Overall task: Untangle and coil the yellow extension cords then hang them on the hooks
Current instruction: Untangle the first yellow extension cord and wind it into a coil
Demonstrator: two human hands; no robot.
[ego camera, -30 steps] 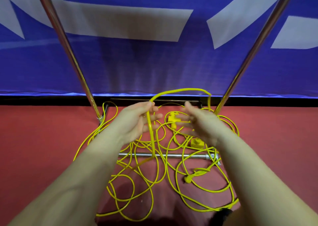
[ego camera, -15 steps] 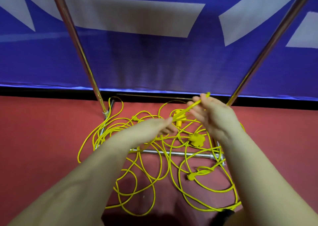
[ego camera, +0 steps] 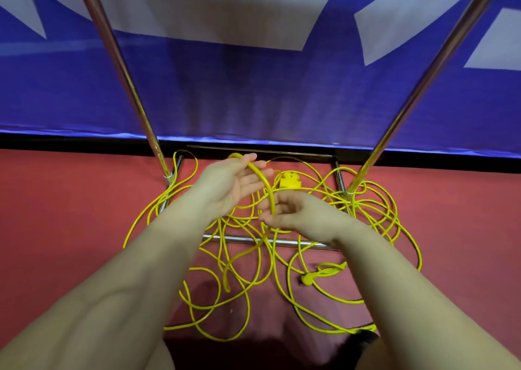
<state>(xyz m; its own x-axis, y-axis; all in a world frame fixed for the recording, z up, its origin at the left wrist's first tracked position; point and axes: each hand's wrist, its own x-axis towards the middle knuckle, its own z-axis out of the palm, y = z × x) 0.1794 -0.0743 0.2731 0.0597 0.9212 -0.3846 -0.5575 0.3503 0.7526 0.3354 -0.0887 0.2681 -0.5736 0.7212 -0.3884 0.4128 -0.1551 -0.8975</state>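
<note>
Evidently one strand of the yellow extension cords [ego camera: 263,183] is lifted clear of the heap so it can be traced and freed. It is draped over the spread, relaxed fingers of the left hand [ego camera: 231,185] and pinched lower down by the curled fingers of the right hand [ego camera: 293,214], just beside it. Below both hands the remaining loops are spread, tangled, across the red floor [ego camera: 70,214] and around the metal rack base [ego camera: 239,239]. No hooks are seen.
</note>
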